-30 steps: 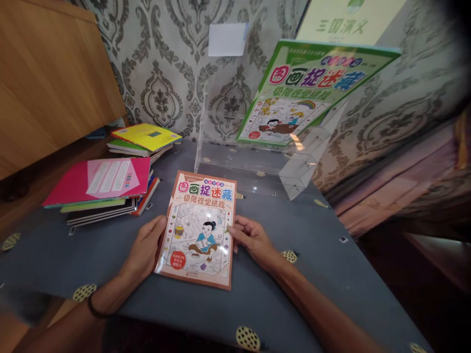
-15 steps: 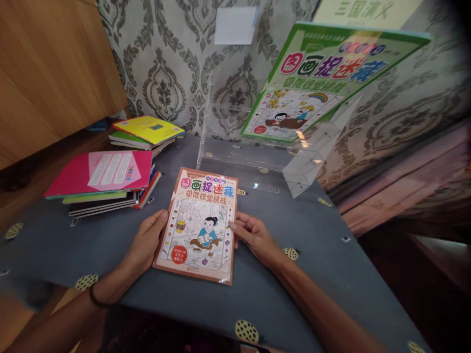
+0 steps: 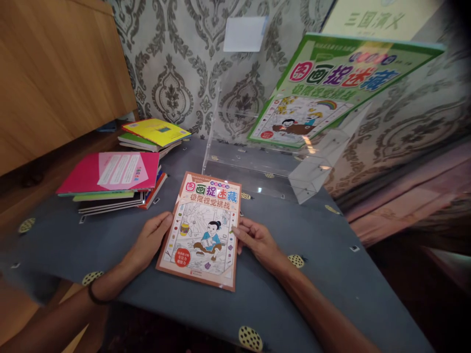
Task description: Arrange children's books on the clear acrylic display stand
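Observation:
Between my two hands is a thin picture book [image 3: 204,235] with an orange-brown border, colourful Chinese lettering and a drawing of a seated figure in blue. My left hand [image 3: 152,240] grips its left edge, thumb along the side and the other fingers hidden. On the opposite edge, my right hand [image 3: 259,242] holds it with the thumb on the cover and fingers curled at the side. The cover faces up, over the grey-blue tablecloth [image 3: 316,309]. Behind it stands a clear acrylic rack [image 3: 312,176], bearing a similar green picture book [image 3: 324,90] tilted back.
At the left lies a stack of books with a pink book [image 3: 84,174] on top; behind it another stack carries a yellow book [image 3: 158,131]. A cream book [image 3: 379,19] shows at the upper right. A wooden cabinet [image 3: 62,73] borders the left, patterned wallpaper [image 3: 172,93] the back.
The whole view has shifted slightly, so everything sits a little further right and lower. Both hands keep their hold on the picture book.

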`<state>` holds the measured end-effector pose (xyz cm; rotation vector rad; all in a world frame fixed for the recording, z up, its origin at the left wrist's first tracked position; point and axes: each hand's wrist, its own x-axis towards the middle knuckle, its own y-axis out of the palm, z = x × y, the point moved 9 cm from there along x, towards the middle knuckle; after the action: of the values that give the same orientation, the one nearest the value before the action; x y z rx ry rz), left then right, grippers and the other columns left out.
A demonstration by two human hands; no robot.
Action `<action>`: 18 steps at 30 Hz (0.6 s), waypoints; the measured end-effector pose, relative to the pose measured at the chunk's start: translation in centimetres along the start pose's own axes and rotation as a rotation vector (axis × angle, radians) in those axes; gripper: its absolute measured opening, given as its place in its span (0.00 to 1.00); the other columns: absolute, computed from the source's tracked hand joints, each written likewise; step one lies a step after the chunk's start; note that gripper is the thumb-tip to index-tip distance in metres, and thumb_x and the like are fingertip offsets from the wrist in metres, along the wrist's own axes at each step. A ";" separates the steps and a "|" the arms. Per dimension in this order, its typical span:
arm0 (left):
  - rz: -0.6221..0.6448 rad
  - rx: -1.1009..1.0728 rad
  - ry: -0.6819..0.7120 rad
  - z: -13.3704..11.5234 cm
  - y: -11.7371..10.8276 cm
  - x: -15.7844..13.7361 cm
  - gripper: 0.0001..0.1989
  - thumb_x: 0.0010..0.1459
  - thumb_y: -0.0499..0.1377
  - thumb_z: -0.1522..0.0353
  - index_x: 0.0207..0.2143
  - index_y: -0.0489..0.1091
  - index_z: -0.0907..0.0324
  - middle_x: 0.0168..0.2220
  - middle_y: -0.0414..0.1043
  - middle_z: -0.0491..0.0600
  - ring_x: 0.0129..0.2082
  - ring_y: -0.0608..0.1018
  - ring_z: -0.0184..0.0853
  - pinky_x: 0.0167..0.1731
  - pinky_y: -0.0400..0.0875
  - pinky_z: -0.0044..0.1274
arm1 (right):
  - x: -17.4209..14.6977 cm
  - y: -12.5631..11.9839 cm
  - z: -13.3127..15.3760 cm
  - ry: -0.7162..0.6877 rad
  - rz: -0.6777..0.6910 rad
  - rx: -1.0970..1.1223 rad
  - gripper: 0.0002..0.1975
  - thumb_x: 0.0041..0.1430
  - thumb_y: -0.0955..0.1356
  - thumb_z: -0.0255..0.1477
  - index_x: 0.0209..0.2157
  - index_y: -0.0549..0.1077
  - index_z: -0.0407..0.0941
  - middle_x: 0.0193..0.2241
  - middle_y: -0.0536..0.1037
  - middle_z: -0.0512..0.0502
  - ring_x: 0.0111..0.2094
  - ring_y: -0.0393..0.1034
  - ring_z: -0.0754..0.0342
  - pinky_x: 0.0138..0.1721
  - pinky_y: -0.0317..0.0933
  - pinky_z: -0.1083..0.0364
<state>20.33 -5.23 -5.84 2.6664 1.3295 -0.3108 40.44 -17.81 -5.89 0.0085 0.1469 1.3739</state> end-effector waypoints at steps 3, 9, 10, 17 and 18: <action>0.023 0.058 0.030 -0.5 0.0 0.0 0.29 0.46 0.64 0.40 0.28 0.71 0.58 0.25 0.76 0.45 0.26 0.74 0.35 0.28 0.71 0.23 | 0.0 0.1 -0.1 0.011 0.002 -0.018 0.23 0.55 0.75 0.47 0.42 0.77 0.43 0.29 0.81 0.47 0.25 0.71 0.58 0.25 0.66 0.59; 0.038 0.201 0.122 -1.5 -0.1 -0.1 0.26 0.54 0.60 0.43 0.29 0.71 0.57 0.25 0.74 0.46 0.27 0.74 0.36 0.29 0.69 0.23 | 0.0 0.1 -0.1 0.023 -0.003 -0.034 0.24 0.56 0.75 0.49 0.41 0.77 0.43 0.28 0.80 0.48 0.24 0.70 0.58 0.25 0.67 0.58; 0.050 0.234 0.141 -1.6 -0.1 0.0 0.26 0.55 0.58 0.43 0.28 0.70 0.57 0.25 0.74 0.46 0.27 0.73 0.36 0.29 0.68 0.24 | 0.0 0.1 -0.1 0.026 0.000 -0.035 0.24 0.56 0.75 0.49 0.41 0.76 0.43 0.28 0.80 0.48 0.24 0.70 0.58 0.25 0.67 0.58; 0.033 0.912 0.349 -3.5 -1.1 0.0 0.19 0.65 0.48 0.55 0.26 0.64 0.55 0.23 0.71 0.48 0.25 0.73 0.38 0.28 0.60 0.26 | 0.1 0.0 -1.0 0.097 -0.019 -0.064 0.27 0.51 0.76 0.50 0.40 0.71 0.44 0.23 0.79 0.52 0.21 0.72 0.57 0.23 0.68 0.58; 0.011 1.039 0.356 -3.7 -1.3 0.0 0.18 0.66 0.48 0.57 0.27 0.65 0.55 0.23 0.71 0.49 0.25 0.73 0.39 0.28 0.59 0.27 | 0.1 0.0 -1.1 0.107 -0.028 -0.076 0.27 0.50 0.76 0.51 0.39 0.70 0.44 0.22 0.78 0.53 0.21 0.72 0.58 0.23 0.68 0.58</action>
<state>19.76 -3.62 -2.35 3.7119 1.5258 -0.7132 40.34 -17.77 -7.03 -0.1305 0.1830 1.3517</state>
